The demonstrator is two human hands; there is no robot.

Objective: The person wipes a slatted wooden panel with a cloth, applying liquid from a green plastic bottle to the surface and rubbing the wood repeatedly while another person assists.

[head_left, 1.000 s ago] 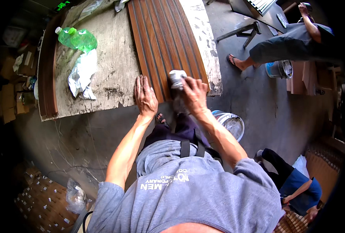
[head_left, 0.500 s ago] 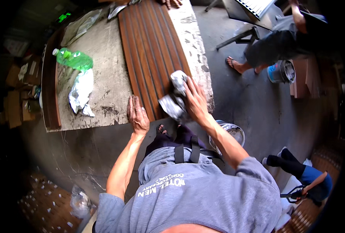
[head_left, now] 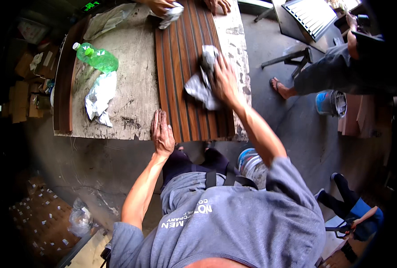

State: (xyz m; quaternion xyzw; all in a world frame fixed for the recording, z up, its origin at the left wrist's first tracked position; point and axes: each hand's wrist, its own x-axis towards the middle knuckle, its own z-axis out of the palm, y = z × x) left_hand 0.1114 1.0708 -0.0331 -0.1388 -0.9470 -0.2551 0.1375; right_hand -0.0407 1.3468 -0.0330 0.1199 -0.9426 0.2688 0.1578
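A striped brown wooden panel with dark lengthwise grooves lies on the worn worktable. Against its near left edge my left hand rests with fingers stretched out flat, holding nothing. My right hand presses a crumpled grey-white rag onto the right half of the panel; part of the rag sticks out past the fingers. At the panel's far end, another person's hand has a second white rag, and another hand touches the far right.
On the table's left are a green plastic bottle, a crumpled white cloth and a dark wooden strip. Buckets stand on the floor by my legs and farther right. People are at the right, one beside a slatted panel.
My right hand has slid the rag farther up the panel, away from me. My left hand stays at the edge. At the far end, another person's hand with a rag has come into view.
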